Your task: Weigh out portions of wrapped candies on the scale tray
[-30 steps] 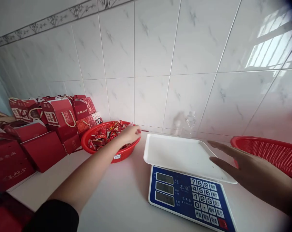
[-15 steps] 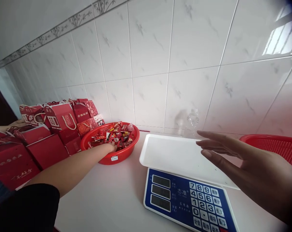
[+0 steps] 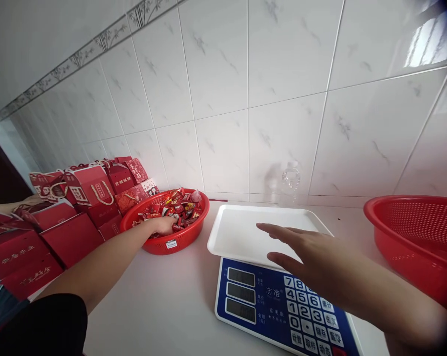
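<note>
My left hand reaches into a red plastic basket on the left side of the table. Its fingers are down among wrapped candies, mostly red, so whether they grip any is hidden. Over the white tray of a digital scale hovers my right hand, fingers stretched out and thumb apart, holding nothing. The scale's blue keypad panel faces me, and the right hand and wrist cover some of its upper keys. Nothing lies on the visible part of the tray.
Red gift boxes with rope handles are stacked at the left, and another person's arm shows behind them. A clear plastic bottle stands against the tiled wall. At the far right is a second red basket.
My right hand has moved left, farther over the scale. My left hand has stayed in the candy basket, drawn slightly back. The view has turned a little to the right.
</note>
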Motion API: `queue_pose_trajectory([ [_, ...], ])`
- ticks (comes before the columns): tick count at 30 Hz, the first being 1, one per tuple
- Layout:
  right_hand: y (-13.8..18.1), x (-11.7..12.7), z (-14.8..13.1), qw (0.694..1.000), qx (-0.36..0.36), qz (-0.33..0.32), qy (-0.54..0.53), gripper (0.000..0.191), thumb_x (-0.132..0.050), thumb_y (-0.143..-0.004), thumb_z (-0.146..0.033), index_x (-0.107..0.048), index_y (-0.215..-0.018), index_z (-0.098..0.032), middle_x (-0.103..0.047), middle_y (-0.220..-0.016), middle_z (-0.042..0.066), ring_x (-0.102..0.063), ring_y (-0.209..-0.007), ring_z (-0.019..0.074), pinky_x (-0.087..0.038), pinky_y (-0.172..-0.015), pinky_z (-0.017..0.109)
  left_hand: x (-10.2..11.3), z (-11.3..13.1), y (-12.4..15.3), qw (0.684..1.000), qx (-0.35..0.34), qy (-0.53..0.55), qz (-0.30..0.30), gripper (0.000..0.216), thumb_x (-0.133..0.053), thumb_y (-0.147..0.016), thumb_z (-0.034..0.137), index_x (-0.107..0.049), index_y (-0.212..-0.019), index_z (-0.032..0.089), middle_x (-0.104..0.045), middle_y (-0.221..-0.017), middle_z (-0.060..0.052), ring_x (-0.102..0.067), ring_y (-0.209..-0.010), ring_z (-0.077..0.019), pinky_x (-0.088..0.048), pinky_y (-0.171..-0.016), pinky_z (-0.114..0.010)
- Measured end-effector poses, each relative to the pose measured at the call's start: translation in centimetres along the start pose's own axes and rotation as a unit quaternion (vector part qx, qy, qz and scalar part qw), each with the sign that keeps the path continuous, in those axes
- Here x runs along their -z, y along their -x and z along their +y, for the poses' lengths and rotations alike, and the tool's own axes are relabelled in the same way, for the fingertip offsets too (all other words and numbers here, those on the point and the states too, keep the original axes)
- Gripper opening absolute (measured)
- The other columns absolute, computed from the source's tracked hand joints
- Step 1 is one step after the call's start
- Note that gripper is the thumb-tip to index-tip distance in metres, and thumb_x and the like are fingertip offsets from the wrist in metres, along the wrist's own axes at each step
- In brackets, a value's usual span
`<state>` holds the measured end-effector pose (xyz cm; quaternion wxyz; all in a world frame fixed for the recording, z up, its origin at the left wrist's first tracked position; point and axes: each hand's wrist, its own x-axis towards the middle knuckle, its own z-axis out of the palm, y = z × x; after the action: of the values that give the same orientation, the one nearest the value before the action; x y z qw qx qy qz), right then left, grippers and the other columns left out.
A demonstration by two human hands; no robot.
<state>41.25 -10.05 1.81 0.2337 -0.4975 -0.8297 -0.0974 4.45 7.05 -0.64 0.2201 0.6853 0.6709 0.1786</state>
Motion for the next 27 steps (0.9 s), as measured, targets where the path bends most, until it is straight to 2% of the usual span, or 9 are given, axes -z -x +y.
queue_pose_trajectory([
  [3,0.0,0.0,0.2,1.000,-0.001,-0.001,0.008,0.045,-0.045,-0.088,-0.038,-0.047,-0.132,-0.029,-0.068,-0.109,0.005,-0.068,-0.088,0.0269,-0.057,-0.066,0.040,1.2,0.4,0.1,0.998,0.020,0.057,-0.015,0.043,-0.075,-0.044,0.014,-0.069,-0.086,0.022,-0.072,-0.078,-0.005,-0.067,-0.077,-0.0287,-0.051,-0.069,-0.033],
  [7,0.0,0.1,0.3,1.000,0.006,0.006,-0.008,0.046,-0.043,-0.090,-0.041,-0.045,-0.134,-0.031,-0.067,-0.112,0.004,-0.067,-0.090,0.0267,-0.057,-0.067,0.040,2.2,0.6,-0.1,0.986,0.037,0.164,0.017,0.055,-0.072,-0.059,0.022,-0.058,-0.112,0.020,-0.072,-0.089,-0.006,-0.069,-0.079,-0.0246,-0.054,-0.067,-0.031],
  [10,0.1,-0.1,0.5,1.000,0.006,0.004,-0.018,0.047,-0.043,-0.090,-0.042,-0.044,-0.135,-0.031,-0.067,-0.112,0.005,-0.067,-0.088,0.0276,-0.056,-0.066,0.041,2.4,0.9,-0.2,0.971,0.032,0.235,0.040,0.059,-0.069,-0.066,0.023,-0.050,-0.122,0.019,-0.070,-0.101,-0.009,-0.068,-0.085,-0.0237,-0.055,-0.066,-0.031],
  [15,0.3,0.0,0.5,0.999,-0.002,-0.008,-0.041,0.048,-0.044,-0.089,-0.044,-0.042,-0.136,-0.033,-0.065,-0.115,0.005,-0.066,-0.092,0.0277,-0.056,-0.068,0.041,2.6,2.0,-0.1,0.951,0.024,0.303,0.058,0.057,-0.064,-0.067,0.010,-0.050,-0.121,0.022,-0.066,-0.112,-0.007,-0.066,-0.094,-0.0216,-0.057,-0.066,-0.028],
  [19,0.3,0.3,0.4,0.999,-0.003,-0.006,-0.042,0.048,-0.044,-0.089,-0.044,-0.042,-0.136,-0.033,-0.066,-0.114,0.005,-0.066,-0.092,0.0275,-0.056,-0.069,0.041,2.7,2.8,-0.1,0.946,0.027,0.317,0.059,0.057,-0.064,-0.062,0.003,-0.056,-0.116,0.021,-0.070,-0.099,-0.006,-0.068,-0.087,-0.0215,-0.057,-0.065,-0.027],
  [22,0.3,0.4,0.4,0.999,0.000,-0.009,-0.037,0.048,-0.043,-0.090,-0.044,-0.042,-0.136,-0.033,-0.066,-0.114,0.004,-0.067,-0.091,0.0275,-0.056,-0.069,0.042,2.6,3.1,-0.4,0.948,0.034,0.309,0.066,0.053,-0.068,-0.060,0.006,-0.060,-0.111,0.019,-0.072,-0.089,-0.006,-0.069,-0.082,-0.0226,-0.057,-0.063,-0.028],
  [27,0.3,0.5,0.4,0.999,0.002,-0.013,-0.033,0.049,-0.042,-0.090,-0.044,-0.040,-0.137,-0.032,-0.065,-0.116,0.005,-0.066,-0.093,0.0278,-0.056,-0.070,0.042,2.7,3.4,-0.5,0.952,0.048,0.286,0.098,0.051,-0.077,-0.057,0.016,-0.063,-0.105,0.019,-0.072,-0.086,-0.006,-0.069,-0.077,-0.0229,-0.056,-0.062,-0.028],
])
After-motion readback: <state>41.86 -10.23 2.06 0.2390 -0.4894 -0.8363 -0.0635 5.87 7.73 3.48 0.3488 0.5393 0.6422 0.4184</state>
